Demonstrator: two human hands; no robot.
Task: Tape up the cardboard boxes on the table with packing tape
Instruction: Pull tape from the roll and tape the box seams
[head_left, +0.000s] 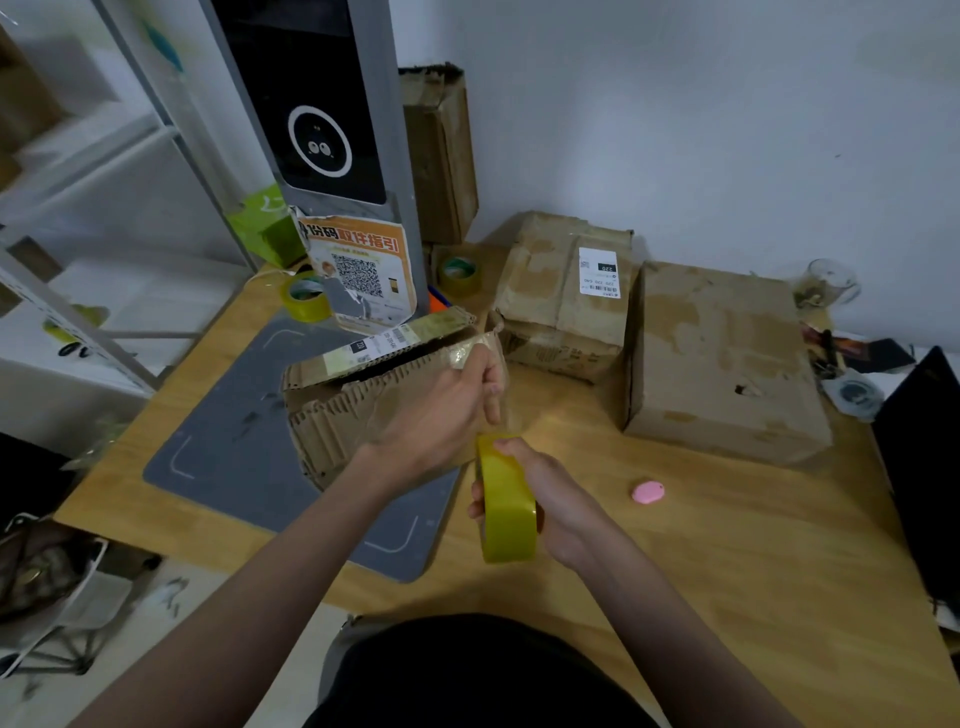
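Observation:
A torn cardboard box (343, 405) lies on the grey mat (228, 441), its flaps ragged and a label strip on top. My left hand (441, 410) rests against its right end, with fingers curled and pinching the clear tape strip there. My right hand (540, 493) grips a yellow roll of packing tape (506, 501) just below, and a short length of tape runs up from the roll to the box corner. Two more cardboard boxes stand at the back: a middle one (561, 296) with a white label and a larger one (722, 364) on the right.
Two spare tape rolls (306, 296) (460, 275) sit near the grey kiosk post (332, 156) with its orange QR poster. A pink small object (648, 491) lies on the wooden table (675, 545). A folded carton (441, 150) leans on the wall; a dark item (924, 467) borders the right edge.

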